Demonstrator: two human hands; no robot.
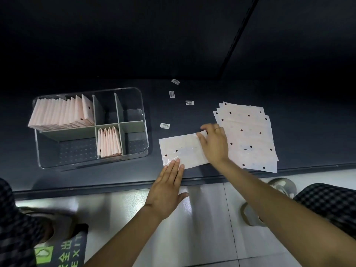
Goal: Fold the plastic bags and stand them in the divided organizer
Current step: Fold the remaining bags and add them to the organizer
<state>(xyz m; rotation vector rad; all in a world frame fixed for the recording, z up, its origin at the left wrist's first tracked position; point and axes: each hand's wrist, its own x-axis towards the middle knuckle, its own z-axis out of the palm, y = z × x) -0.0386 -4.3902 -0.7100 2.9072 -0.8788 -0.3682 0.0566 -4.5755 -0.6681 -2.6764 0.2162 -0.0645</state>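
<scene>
A dark, matte tabletop (192, 116) fills the upper view, with glossy pale floor tiles below its near edge. On it stands a clear, round-cornered plastic organizer (142, 120) split by grey dividers. Its far left compartment is packed with upright, pale pink folded bags (59, 112), and a smaller row of folded bags (109, 142) stands in the near middle compartment. Just right of the organizer lies a half-folded bag (183, 149), thin, shiny and crinkled, with dark dots. The left hand (165, 189) presses flat on its near left corner, fingers straight and together. The right hand (214, 143) curls its fingers round the bag's far right edge, pinching it. Further right of the organizer, a fanned stack of flat dotted bags (250, 135) rests. Small white barcode labels (189, 102) lie scattered beyond the organizer's right side.
</scene>
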